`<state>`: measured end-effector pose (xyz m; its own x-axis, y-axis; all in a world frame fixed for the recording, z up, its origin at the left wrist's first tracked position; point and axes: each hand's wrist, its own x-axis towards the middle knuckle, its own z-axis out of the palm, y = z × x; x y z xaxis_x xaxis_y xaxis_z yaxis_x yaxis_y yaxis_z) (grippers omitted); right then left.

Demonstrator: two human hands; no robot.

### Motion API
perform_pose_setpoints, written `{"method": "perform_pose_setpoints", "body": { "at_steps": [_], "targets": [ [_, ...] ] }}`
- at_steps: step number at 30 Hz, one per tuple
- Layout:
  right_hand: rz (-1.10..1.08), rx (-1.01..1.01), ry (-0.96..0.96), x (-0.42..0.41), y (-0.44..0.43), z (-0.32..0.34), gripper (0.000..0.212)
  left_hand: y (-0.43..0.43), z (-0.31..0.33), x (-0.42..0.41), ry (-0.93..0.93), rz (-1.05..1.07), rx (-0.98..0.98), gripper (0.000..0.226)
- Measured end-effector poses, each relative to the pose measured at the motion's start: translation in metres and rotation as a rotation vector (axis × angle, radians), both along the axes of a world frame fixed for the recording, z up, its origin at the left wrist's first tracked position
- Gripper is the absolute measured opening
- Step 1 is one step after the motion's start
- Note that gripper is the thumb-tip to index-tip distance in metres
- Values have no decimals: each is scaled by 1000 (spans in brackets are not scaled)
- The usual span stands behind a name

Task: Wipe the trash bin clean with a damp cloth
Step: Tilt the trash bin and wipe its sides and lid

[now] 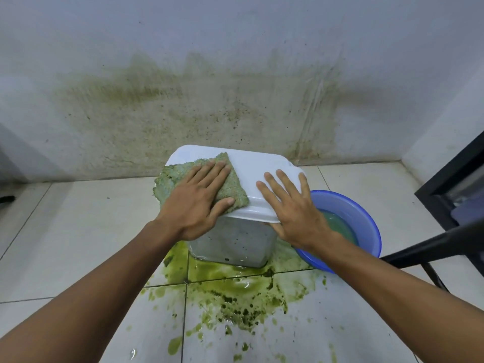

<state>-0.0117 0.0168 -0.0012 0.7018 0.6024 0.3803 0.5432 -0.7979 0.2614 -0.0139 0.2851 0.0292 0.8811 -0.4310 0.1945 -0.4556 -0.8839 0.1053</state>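
Both bare forearms reach forward from the lower corners of the view and converge, so the two hands lie side by side, near each other but not touching. The left hand [195, 197] lies palm down and flat, its fingers spread and pointing up and to the right, thumb stretched out toward the right hand. The right hand [293, 208] is also flat and palm down, fingers splayed and pointing up and to the left, with its wrist bent slightly and its thumb tucked under out of sight.
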Motion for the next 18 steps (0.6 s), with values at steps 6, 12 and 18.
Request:
{"method": "perform_pose_setpoints", "body": {
  "at_steps": [6, 12, 18],
  "targets": [
    [110, 135, 21, 16, -8, 1, 91, 7, 8, -2, -15, 24, -41, 73],
    [200, 466, 407, 46, -8, 20, 73, 10, 17, 4, -111, 115, -86, 69],
    [163, 501, 567, 72, 1, 33, 73, 12, 8, 11, -202, 178, -72, 61]
  ]
}}
